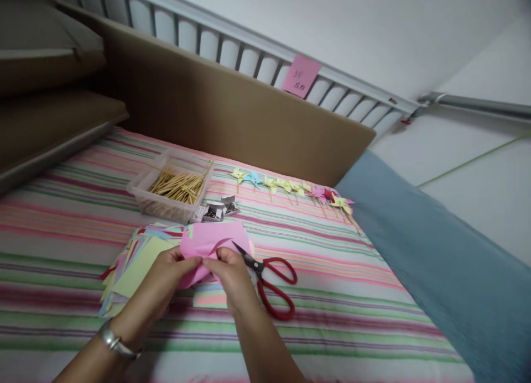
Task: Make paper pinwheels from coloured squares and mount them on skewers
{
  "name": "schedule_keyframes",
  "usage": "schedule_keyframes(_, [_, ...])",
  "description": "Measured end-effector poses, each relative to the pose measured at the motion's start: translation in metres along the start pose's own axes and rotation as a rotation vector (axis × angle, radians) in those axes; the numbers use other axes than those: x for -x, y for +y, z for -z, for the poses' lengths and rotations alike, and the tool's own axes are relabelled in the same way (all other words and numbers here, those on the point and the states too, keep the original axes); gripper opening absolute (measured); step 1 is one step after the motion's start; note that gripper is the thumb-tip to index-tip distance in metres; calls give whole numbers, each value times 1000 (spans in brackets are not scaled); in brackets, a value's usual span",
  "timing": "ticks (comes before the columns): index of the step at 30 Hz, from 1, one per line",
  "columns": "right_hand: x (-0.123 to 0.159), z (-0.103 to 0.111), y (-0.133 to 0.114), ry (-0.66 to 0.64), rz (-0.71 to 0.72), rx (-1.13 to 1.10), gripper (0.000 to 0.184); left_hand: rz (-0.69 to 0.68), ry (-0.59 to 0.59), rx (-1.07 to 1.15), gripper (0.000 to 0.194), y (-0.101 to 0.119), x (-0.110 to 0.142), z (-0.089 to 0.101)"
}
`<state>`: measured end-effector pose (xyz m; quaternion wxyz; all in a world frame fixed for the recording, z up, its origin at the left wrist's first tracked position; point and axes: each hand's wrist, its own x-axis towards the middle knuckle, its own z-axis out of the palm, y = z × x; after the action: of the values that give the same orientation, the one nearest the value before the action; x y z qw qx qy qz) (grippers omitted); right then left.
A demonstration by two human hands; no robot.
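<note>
Forearms, two hands and a pink sheet at the table

Forearms (265, 341), two, bare: nearest of all, reaching in over the striped cloth (352, 322). Bracelet (114, 341), silver-coloured, one: on the left wrist.

Left hand (172, 266): pinched the pink sheet (203, 246) between thumb and fingers. Right hand (230, 266): the same grip just beside it, thumb tips about meeting. The pink sheet was curled up between them, above the near side of the paper pile; I could not tell whether more than one layer was held. Hazard: a crooked crease or a tear, should the thumbs pull unevenly.

Scissors (259, 268), one pair, red-handled: right of the right hand, point beside its fingers. Hazard: a nick, or a knock askew, if that hand swung outward without a look.

Paper pile (145, 267), many colours, loosely stacked: under and left of the left hand. Hazard: sliding apart if a forearm dragged over it.

Small boxes (213, 210), two, open, dark bits inside: just beyond the pile. Hazard: spilling if sheets were shoved against them.

Tub (139, 190), clear plastic: behind the pile, holding wooden sticks (178, 185).

Pinwheels (286, 185), several colours: in a row, well apart from the hands, before a cardboard panel (232, 117).
</note>
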<state>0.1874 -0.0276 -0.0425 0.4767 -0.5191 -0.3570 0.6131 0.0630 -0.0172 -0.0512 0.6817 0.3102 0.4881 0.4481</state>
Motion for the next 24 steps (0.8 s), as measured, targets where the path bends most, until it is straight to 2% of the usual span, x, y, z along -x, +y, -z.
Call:
schedule_keyframes(9, [-1, 2, -3, 39, 29, 77, 6, 62, -27, -5, 23, 20, 13, -9])
schedule_keyframes(12, [2, 2, -8, -8, 50, 76, 10, 64, -36, -6, 23, 18, 11, -6])
schedule_keyframes(15, [0, 7, -9, -50, 95, 126, 9, 38, 40, -52, 23, 20, 7, 4])
schedule_keyframes(17, [-6, 14, -8, 1, 175, 297, 16, -8, 139, -47, 19, 25, 4, 14])
schedule_keyframes(19, [-16, 22, -5, 103, 245, 547, 23, -60, 232, 49, 16, 34, 1, 25])
schedule_keyframes(21, [-32, 27, -3, 179, 259, 735, 26, -127, 316, 195, 14, 44, -1, 36])
schedule_keyframes(24, [-63, 25, -6, 224, 264, 933, 23, -226, 401, 386, 15, 54, -2, 49])
